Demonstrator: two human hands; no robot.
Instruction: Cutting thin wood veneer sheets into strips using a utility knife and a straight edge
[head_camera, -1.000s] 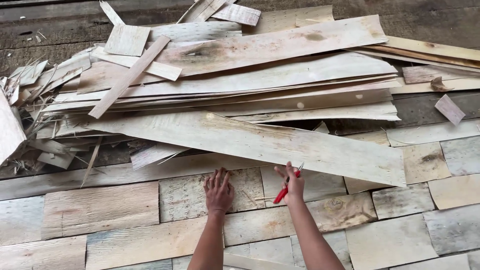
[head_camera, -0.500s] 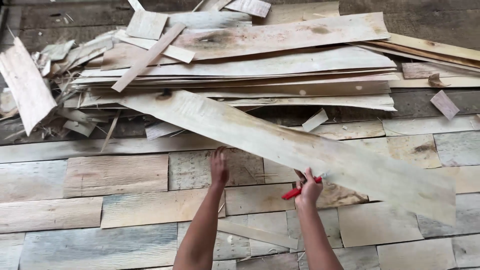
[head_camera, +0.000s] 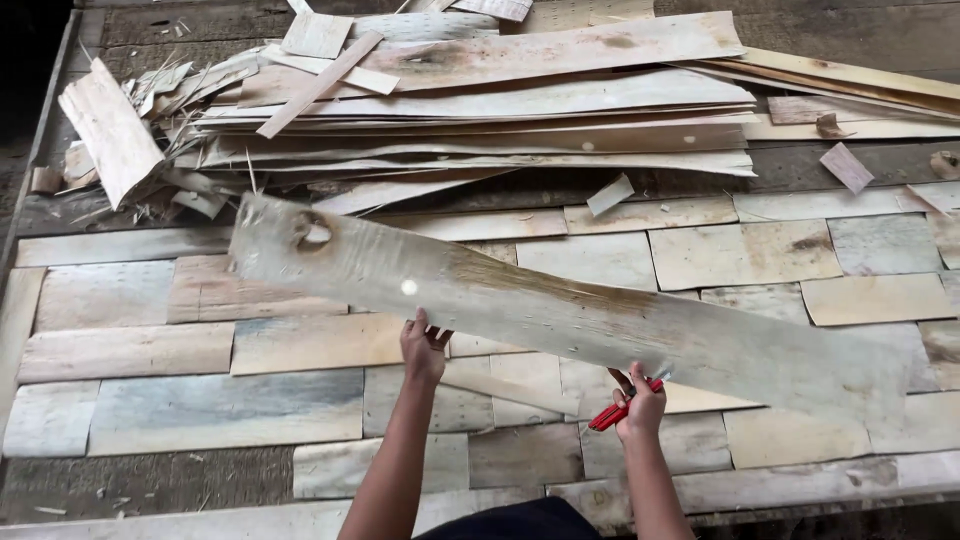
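Note:
A long pale veneer strip with a knot hole near its left end is lifted off the surface, slanting from upper left to lower right. My left hand grips its near edge around the middle. My right hand holds the same edge farther right, and also has a red-handled tool in its fingers. Below the strip lie flat rectangular veneer pieces laid side by side in rows.
A loose pile of long veneer sheets lies across the back. Broken scraps sit at the back left, small offcuts at the back right. Bare dark boards show at the near left.
The long strip has been pulled off the pile toward me and lifted; both hands moved nearer and now hold its near edge. The view shifted slightly.

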